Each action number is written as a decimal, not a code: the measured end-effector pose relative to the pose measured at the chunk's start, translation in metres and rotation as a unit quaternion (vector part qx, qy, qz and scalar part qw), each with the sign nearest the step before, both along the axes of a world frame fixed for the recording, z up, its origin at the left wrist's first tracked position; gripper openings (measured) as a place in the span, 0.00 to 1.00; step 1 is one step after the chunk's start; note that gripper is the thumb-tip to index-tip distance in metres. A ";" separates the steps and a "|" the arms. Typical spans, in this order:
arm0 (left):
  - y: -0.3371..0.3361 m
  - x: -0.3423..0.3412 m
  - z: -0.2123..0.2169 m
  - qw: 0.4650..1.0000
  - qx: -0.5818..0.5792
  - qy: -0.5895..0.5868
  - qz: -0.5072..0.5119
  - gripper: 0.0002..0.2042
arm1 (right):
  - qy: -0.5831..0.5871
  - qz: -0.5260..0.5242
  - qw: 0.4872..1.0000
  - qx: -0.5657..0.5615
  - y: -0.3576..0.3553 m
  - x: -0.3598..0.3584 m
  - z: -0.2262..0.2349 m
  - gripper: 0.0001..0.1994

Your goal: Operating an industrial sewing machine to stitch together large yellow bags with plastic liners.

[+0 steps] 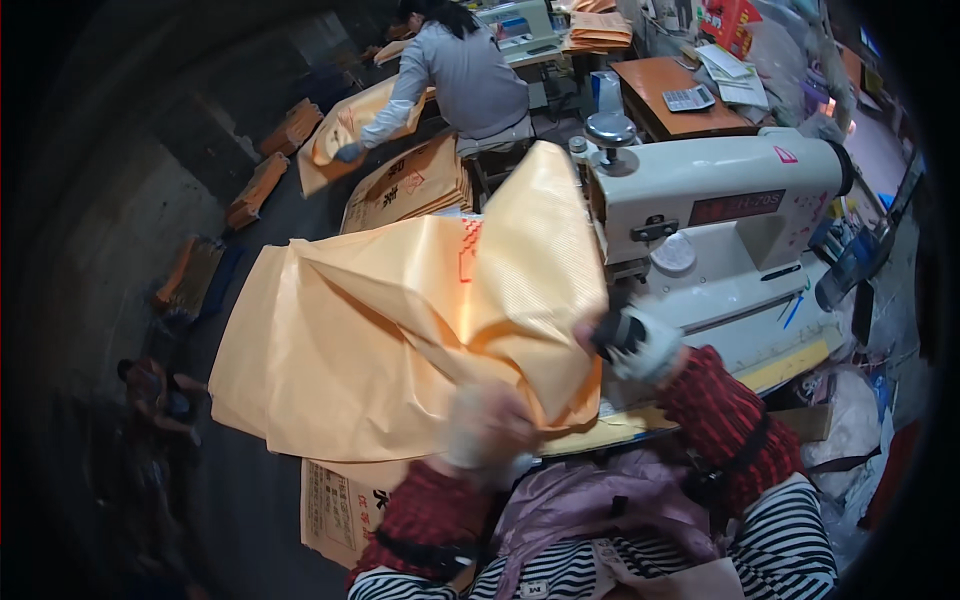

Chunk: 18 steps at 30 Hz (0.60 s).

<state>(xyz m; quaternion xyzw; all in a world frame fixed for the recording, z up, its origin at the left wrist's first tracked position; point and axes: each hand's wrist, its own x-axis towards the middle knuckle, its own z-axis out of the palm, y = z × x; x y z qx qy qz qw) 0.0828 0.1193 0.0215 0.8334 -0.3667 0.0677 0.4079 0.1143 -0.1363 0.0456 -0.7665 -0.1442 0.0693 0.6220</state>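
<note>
A large pale-orange woven plastic sack [350,350] with a red print spreads across the front of the sewing machine [720,195], creased and raised into a tall fold near the machine's needle end. At the sack's right edge is my right hand [625,338], in a white fingerless covering with something dark around the fingers; its fingertips close on the sack. My left hand [490,425], with a pale covering at the wrist, lies against the sack's near edge. Motion smears its fingers, so its grip is unclear.
Another printed sack [340,510] lies under the near edge. Beyond, a seated person [470,80] handles a sack beside a stack of sacks [410,190]. A wooden desk [640,85] holds a calculator [689,98] and papers. Another person [160,400] is at the dark left.
</note>
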 end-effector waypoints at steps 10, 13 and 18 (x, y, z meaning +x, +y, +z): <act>0.163 0.188 0.030 0.747 -0.423 0.324 0.398 0.16 | 0.195 0.159 0.966 0.052 -0.027 -0.101 -0.004 0.27; 0.105 0.191 0.106 0.763 -0.374 0.054 0.525 0.24 | 0.191 0.121 0.964 0.139 -0.014 -0.105 -0.004 0.23; 0.043 0.051 0.260 0.735 -0.545 -0.205 0.347 0.16 | 0.127 -0.050 0.991 -0.019 -0.035 -0.075 0.012 0.16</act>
